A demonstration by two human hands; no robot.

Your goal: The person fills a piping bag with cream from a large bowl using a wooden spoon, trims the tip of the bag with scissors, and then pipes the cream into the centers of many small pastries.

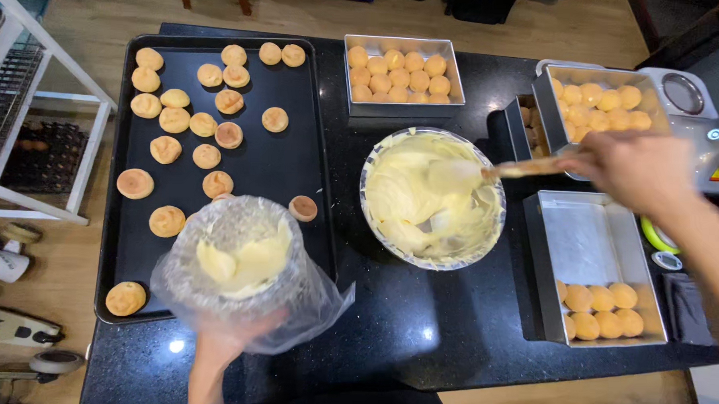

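Observation:
My left hand (225, 342) grips a clear plastic piping bag (242, 266) from below, its mouth folded open and some pale yellow cream inside. My right hand (635, 168) holds the wooden handle of a spatula (488, 173) whose blade rests in a clear bowl of pale cream (431, 198) at the counter's middle. A black baking tray (299, 120) to the left carries several round golden puffs (207, 125). The bag hovers over the tray's near right corner.
Metal tins of filled puffs stand at the back centre (404, 72), back right (602, 103) and near right (604, 270), the last partly lined with paper. A white scale (686, 94) sits far right. A white rack (36, 119) stands left of the black counter (419, 323).

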